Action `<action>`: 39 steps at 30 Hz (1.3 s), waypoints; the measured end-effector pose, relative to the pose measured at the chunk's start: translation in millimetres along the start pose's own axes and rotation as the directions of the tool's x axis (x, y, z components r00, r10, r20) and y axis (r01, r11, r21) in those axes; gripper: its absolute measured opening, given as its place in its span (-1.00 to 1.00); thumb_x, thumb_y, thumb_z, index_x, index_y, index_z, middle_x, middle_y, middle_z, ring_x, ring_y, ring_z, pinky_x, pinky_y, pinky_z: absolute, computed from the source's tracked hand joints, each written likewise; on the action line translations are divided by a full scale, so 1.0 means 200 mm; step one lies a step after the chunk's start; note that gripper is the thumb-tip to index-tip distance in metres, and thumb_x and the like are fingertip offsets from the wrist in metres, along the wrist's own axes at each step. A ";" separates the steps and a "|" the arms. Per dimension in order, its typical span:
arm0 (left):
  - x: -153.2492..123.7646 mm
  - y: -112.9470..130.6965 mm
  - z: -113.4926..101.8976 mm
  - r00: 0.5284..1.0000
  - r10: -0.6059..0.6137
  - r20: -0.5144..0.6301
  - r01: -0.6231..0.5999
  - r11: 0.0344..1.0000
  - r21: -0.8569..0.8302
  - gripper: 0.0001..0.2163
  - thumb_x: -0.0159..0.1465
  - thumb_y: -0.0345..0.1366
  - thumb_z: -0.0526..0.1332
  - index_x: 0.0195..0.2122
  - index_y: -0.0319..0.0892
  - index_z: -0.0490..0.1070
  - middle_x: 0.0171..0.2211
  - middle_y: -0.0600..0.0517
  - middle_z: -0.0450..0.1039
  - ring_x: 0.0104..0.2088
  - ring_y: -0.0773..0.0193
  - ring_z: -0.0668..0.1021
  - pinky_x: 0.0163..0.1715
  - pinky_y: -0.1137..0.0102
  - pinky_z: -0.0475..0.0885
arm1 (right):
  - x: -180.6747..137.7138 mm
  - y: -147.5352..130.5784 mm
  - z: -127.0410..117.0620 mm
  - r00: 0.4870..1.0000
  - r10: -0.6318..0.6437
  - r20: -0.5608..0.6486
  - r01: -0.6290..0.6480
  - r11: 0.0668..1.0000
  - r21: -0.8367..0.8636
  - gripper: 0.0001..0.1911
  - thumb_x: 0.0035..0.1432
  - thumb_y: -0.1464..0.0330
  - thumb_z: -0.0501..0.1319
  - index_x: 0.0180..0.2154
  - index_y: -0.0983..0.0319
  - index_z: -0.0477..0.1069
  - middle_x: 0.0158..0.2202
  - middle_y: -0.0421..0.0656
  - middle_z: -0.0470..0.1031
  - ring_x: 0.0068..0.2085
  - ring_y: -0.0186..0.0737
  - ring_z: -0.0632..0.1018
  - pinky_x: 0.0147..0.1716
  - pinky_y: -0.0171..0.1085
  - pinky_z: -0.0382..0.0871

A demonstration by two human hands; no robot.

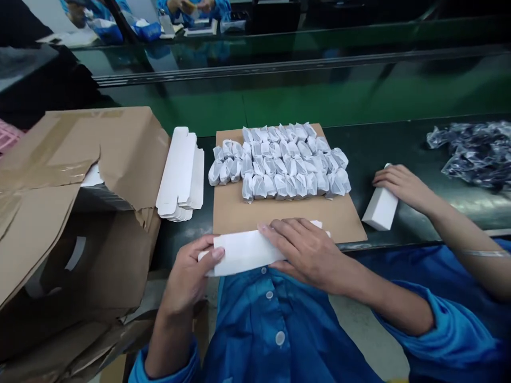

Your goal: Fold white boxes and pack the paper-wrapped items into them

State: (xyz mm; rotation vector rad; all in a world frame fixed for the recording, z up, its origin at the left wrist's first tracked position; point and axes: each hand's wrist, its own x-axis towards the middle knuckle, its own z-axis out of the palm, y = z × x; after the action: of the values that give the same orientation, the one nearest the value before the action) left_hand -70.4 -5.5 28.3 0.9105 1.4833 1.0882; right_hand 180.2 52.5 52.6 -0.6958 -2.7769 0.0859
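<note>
Close to my chest, both hands hold a flat white carton (pixel 243 252) at the table's near edge. My left hand (pixel 187 274) grips its left end, thumb on top. My right hand (pixel 307 250) lies over its right part with fingers pressed on it. Just beyond lies a brown cardboard sheet (pixel 279 215) carrying several rows of small white wrapped packets (pixel 279 165). A stack of flat white carton blanks (pixel 181 175) lies to the left of the sheet.
A large open cardboard box (pixel 80 213) stands at the left. A co-worker's hand (pixel 401 183) rests on a closed white box (pixel 381 207) at the right. Crumpled dark plastic bags (pixel 475 151) lie far right. A green conveyor belt (pixel 319 90) runs behind.
</note>
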 end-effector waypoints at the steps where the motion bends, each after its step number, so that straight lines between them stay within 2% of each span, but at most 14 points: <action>1: -0.01 -0.01 -0.02 0.996 -0.023 0.086 0.020 0.999 0.036 -0.60 0.11 -0.02 0.34 -0.20 -0.26 0.57 -0.56 0.03 0.49 -0.55 0.30 0.51 -0.57 0.46 0.40 | -0.01 0.01 0.00 0.999 -0.033 -0.003 0.034 0.999 0.038 -0.37 0.30 0.22 0.18 0.27 0.44 0.16 0.09 0.17 0.46 0.03 0.07 0.49 -0.04 -0.02 0.42; 5: -0.02 0.02 -0.06 0.985 0.023 0.172 -0.067 0.965 0.255 -0.68 0.11 -0.13 0.35 -0.18 -0.23 0.59 -0.57 0.05 0.52 -0.59 0.35 0.50 -0.62 0.52 0.38 | -0.03 0.06 -0.01 0.996 -0.090 -0.007 0.090 0.986 0.140 -0.41 0.35 0.20 0.11 0.24 0.46 0.19 0.10 0.14 0.45 0.04 0.02 0.47 -0.02 -0.03 0.43; 10: 0.03 0.03 0.00 0.973 0.228 0.036 -0.223 0.892 0.392 -0.85 0.09 -0.26 0.33 -0.33 -0.17 0.63 -0.42 0.03 0.63 -0.49 0.33 0.59 -0.55 0.53 0.45 | -0.03 0.04 0.00 0.987 -0.131 -0.090 0.122 0.988 -0.094 -0.55 0.34 0.38 0.11 0.17 0.52 0.27 -0.04 0.18 0.52 -0.07 0.03 0.54 -0.11 -0.02 0.46; 15: 0.05 0.00 0.00 0.946 0.323 0.012 -0.303 0.875 0.378 -0.89 0.11 -0.39 0.31 -0.36 -0.12 0.62 -0.41 0.06 0.64 -0.46 0.32 0.62 -0.53 0.52 0.47 | -0.06 0.05 0.00 0.976 -0.136 -0.173 0.101 0.975 -0.196 -0.72 0.31 0.53 0.09 0.01 0.49 0.40 -0.11 0.10 0.59 -0.08 -0.04 0.58 -0.10 -0.11 0.51; 18: -0.01 -0.02 0.06 0.847 0.512 -0.144 -0.501 0.859 0.107 -0.67 0.25 -0.22 0.29 0.06 -0.03 0.49 -0.15 0.01 0.63 -0.30 0.22 0.66 -0.36 0.36 0.58 | -0.05 0.06 0.04 0.939 0.097 -0.329 -0.165 0.969 -0.184 -0.68 0.28 0.44 0.17 0.04 0.46 0.38 -0.10 0.13 0.59 -0.09 0.00 0.60 -0.14 -0.09 0.53; 20: -0.06 -0.04 0.17 0.759 0.619 -0.201 -0.636 0.771 -0.025 -0.44 0.27 0.00 0.24 0.27 0.02 0.25 0.15 -0.11 0.46 0.02 0.05 0.60 -0.07 0.15 0.57 | -0.03 0.01 0.10 0.849 0.255 -0.463 -0.359 0.921 -0.150 -0.57 0.25 0.39 0.22 0.11 0.44 0.33 -0.10 0.15 0.58 -0.11 0.07 0.60 -0.18 -0.04 0.52; 22: -0.08 -0.06 0.30 0.777 0.610 -0.152 -0.623 0.780 -0.055 -0.18 0.18 0.13 0.29 0.39 0.02 -0.01 0.31 -0.20 0.24 0.18 -0.07 0.48 0.06 0.06 0.48 | 0.00 -0.07 0.17 0.810 0.270 -0.520 -0.376 0.920 -0.108 -0.50 0.24 0.42 0.20 0.18 0.42 0.26 -0.08 0.16 0.56 -0.07 0.10 0.58 -0.16 -0.01 0.52; 24: -0.07 -0.08 0.39 0.824 0.514 -0.238 -0.533 0.846 -0.019 -0.08 0.17 0.03 0.34 0.41 0.04 -0.21 0.26 -0.22 0.28 0.04 0.01 0.58 -0.03 0.13 0.53 | 0.01 -0.16 0.20 0.867 0.210 -0.453 -0.240 0.971 -0.009 -0.46 0.25 0.44 0.16 0.23 0.43 0.20 0.00 0.18 0.53 0.02 0.10 0.55 -0.08 -0.02 0.52; 26: -0.04 -0.10 0.41 0.840 0.436 -0.324 -0.441 0.895 0.064 -0.15 0.16 -0.06 0.37 0.37 -0.01 -0.09 0.13 -0.16 0.37 -0.12 0.12 0.62 -0.13 0.23 0.56 | 0.02 -0.20 0.19 0.922 0.201 -0.331 -0.129 0.965 0.227 -0.44 0.28 0.32 0.18 0.24 0.38 0.20 0.07 0.14 0.49 0.09 0.04 0.52 0.00 -0.07 0.53; 30: 0.01 -0.11 0.35 0.836 0.504 -0.219 -0.443 0.854 0.273 -0.33 0.07 -0.14 0.42 0.18 -0.10 0.23 0.07 -0.11 0.36 -0.06 0.12 0.57 -0.13 0.29 0.53 | 0.07 -0.12 0.09 0.880 0.356 -0.314 -0.134 0.821 0.556 -0.51 0.29 0.19 0.22 0.17 0.27 0.33 -0.02 0.01 0.51 -0.01 -0.14 0.55 -0.06 -0.15 0.53; 33: 0.00 -0.10 0.30 0.771 0.619 -0.147 -0.525 0.750 0.403 -0.44 0.07 -0.21 0.40 0.09 -0.09 0.29 0.01 -0.05 0.38 -0.03 0.15 0.55 -0.07 0.30 0.51 | 0.12 -0.04 0.05 0.920 0.233 -0.314 -0.014 0.823 0.568 -0.64 0.31 0.24 0.20 0.05 0.29 0.47 -0.15 0.00 0.52 -0.13 -0.17 0.55 -0.17 -0.17 0.52; 35: -0.01 -0.10 0.28 0.769 0.635 -0.075 -0.553 0.719 0.421 -0.51 0.08 -0.22 0.39 0.03 -0.09 0.32 -0.07 0.00 0.39 -0.13 0.22 0.57 -0.15 0.34 0.53 | 0.14 0.00 0.04 0.942 0.202 -0.267 0.017 0.768 0.640 -0.72 0.30 0.27 0.22 -0.04 0.26 0.54 -0.20 -0.05 0.55 -0.19 -0.20 0.55 -0.19 -0.20 0.50; 37: -0.02 -0.09 0.26 0.795 0.607 0.002 -0.558 0.729 0.398 -0.57 0.09 -0.23 0.38 -0.02 -0.08 0.32 -0.12 0.04 0.40 -0.27 0.29 0.59 -0.29 0.39 0.54 | 0.15 0.03 0.03 0.900 0.373 -0.224 -0.052 0.603 0.796 -0.77 0.30 0.28 0.22 -0.09 0.22 0.56 -0.24 -0.12 0.57 -0.25 -0.28 0.56 -0.23 -0.26 0.49; 39: -0.03 -0.08 0.25 0.808 0.587 0.048 -0.551 0.726 0.412 -0.60 0.10 -0.25 0.37 -0.06 -0.08 0.31 -0.15 0.05 0.40 -0.34 0.32 0.59 -0.38 0.42 0.52 | 0.17 0.06 0.02 0.799 0.591 -0.112 -0.112 0.329 0.938 -0.73 0.34 0.21 0.17 -0.15 0.23 0.55 -0.30 -0.16 0.56 -0.34 -0.34 0.55 -0.32 -0.32 0.46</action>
State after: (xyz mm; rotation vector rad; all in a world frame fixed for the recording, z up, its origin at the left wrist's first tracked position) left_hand -19.3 -6.5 12.1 1.7271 1.5738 1.2814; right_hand 156.1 79.4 55.0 -0.8341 -1.6145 1.2708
